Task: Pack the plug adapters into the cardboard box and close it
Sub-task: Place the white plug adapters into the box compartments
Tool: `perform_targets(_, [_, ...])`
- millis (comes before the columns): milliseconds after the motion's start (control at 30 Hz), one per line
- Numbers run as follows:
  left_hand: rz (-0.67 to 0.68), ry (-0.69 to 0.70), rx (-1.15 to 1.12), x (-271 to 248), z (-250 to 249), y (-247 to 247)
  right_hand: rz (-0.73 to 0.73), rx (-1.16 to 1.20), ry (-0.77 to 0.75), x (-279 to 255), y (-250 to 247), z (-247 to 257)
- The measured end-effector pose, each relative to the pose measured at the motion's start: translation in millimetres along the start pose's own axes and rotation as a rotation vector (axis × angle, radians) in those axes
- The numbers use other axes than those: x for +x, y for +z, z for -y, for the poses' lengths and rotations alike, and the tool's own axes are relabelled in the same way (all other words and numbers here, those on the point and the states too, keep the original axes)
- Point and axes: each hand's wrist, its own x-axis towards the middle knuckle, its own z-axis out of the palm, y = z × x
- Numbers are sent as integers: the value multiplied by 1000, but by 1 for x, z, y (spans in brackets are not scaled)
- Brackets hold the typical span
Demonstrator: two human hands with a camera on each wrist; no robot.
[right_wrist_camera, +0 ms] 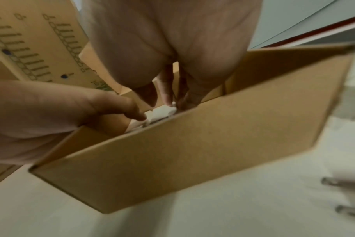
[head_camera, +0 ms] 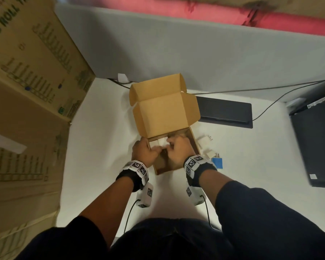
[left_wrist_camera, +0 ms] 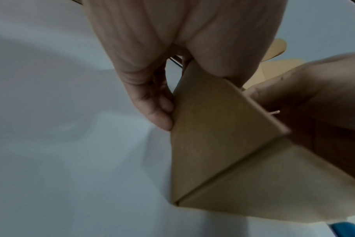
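A small cardboard box (head_camera: 192, 141) stands on the white table with its lid (head_camera: 163, 111) folded up at the back. My left hand (head_camera: 145, 152) grips the box's left wall (left_wrist_camera: 205, 128), fingers (left_wrist_camera: 162, 110) curled against the outside and the thumb reaching over the rim. Inside the box, my right hand (head_camera: 176, 151) has its fingertips (right_wrist_camera: 168, 97) closed around a white plug adapter (right_wrist_camera: 164, 111) low against the near wall. Two more white adapters (head_camera: 204, 141) (head_camera: 210, 153) and a blue one (head_camera: 218, 162) lie on the table just right of the box.
A large printed carton (head_camera: 26, 72) fills the left side. Behind and right of the box lies a flat black device (head_camera: 223, 111), with a cable (head_camera: 270, 98) running to black equipment (head_camera: 317, 143) at the right edge. A grey partition (head_camera: 176, 49) closes the back.
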Motion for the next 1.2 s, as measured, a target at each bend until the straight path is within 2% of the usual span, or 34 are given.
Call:
perform_targets(133, [9,2,14,1,-3,-1,10,92,-30,-5,-14,-7])
perform_targets(267, [9,19,71,0,-8,-3,-61,205,-72,-12,-27,-12])
perform_targets(400, [-1,27,81,1,-7,-8,-300,318,-46,-27,-49,-33])
perform_targets(500, [-25,25,86,0,-3,-11,-479,230,30,-34,-66,-59])
perform_targets(567, [-31,28,103,-2,-2,-12,-435,146,120,-39,-75,-79])
perform_targets(633, [-35,22,96,-3,0,-11,-301,52,157,-47,-77,-96])
perform_targets(800, [-76,-12,62,-3,-2,-7,13,-142,62,-73,-61,-115])
perform_targets(900, [-71,-35,67,0,-3,-5,132,-276,18,-85,-50,-120])
perform_targets(1033, [-65,-50,84,2,-2,-3,180,-414,-31,-93,-41,-127])
perform_targets(1200, [-61,-56,84,2,-1,-3,108,-349,-23,-92,-42,-133])
